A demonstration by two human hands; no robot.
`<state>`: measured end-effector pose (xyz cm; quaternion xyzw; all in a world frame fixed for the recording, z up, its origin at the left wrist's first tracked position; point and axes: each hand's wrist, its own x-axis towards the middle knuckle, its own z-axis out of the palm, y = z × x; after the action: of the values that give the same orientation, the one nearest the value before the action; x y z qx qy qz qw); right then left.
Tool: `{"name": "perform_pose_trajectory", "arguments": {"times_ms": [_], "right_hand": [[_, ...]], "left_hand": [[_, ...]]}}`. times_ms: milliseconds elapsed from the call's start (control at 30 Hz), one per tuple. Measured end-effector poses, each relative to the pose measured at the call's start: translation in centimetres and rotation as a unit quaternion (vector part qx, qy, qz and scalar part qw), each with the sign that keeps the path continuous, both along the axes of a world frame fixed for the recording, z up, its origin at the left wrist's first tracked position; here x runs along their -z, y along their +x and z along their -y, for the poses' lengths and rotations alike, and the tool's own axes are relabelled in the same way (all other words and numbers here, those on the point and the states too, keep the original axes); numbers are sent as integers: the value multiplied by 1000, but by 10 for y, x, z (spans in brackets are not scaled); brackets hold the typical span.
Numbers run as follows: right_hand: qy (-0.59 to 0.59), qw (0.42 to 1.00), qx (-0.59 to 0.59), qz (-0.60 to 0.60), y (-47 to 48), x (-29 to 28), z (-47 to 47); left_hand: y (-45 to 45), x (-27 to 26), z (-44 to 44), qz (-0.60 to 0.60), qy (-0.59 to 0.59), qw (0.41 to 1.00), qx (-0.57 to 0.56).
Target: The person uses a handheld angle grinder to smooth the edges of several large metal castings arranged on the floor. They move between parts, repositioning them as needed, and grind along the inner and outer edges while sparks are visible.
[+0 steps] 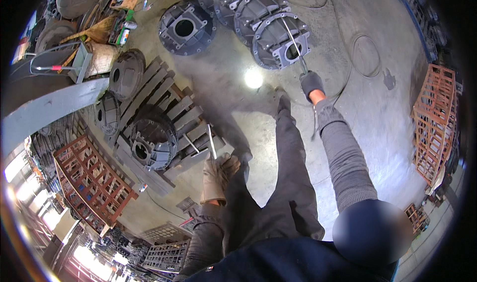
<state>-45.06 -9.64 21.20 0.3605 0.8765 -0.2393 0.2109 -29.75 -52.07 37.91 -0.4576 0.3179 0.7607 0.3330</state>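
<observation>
My left hand (220, 172), in a tan work glove, is closed round a short metal bar (211, 142) that sticks up past the fingers. My right hand (312, 85), in a dark glove, reaches forward and grips a long thin metal wand (291, 36), which looks like an air blow gun. The wand's tip overlaps a grey cast-metal housing (275, 30) with a flanged rim and a round opening; whether it touches cannot be told. Similar housings (257, 6) stand tilted in a row behind it. Another housing (186, 28) lies on the floor to their left.
A wooden pallet (186, 118) at left bears another housing (154, 144) and loose metal bars (192, 143). Hose (349, 73) snakes over the concrete floor near my right hand. Red metal crates (93, 181) stand at left, another (434, 122) at right. A broom (95, 30) leans by a bucket (102, 60).
</observation>
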Motion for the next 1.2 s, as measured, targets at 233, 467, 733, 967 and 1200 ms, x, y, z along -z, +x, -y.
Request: {"name": "perform_pose_trajectory", "arguments": {"times_ms": [233,467,733,967,1200], "right_hand": [[-32,984,-167,-45,19,-6,-22],[-51,982,-174,47,45,-21,-98],[-113,976,-125,137,96,-24,-159],[-81,983,-66,153,83,9,-170],[-98,959,-180,196,84,-32,-161]], "left_hand": [[-28,1,-72,65,-81,995,7],[-84,-15,-167,104,-98,985,94],[-128,-36,-265,112,-221,963,109],[-100,33,-219,95,33,994,35],[-87,74,-194,142,-10,987,77]]}}
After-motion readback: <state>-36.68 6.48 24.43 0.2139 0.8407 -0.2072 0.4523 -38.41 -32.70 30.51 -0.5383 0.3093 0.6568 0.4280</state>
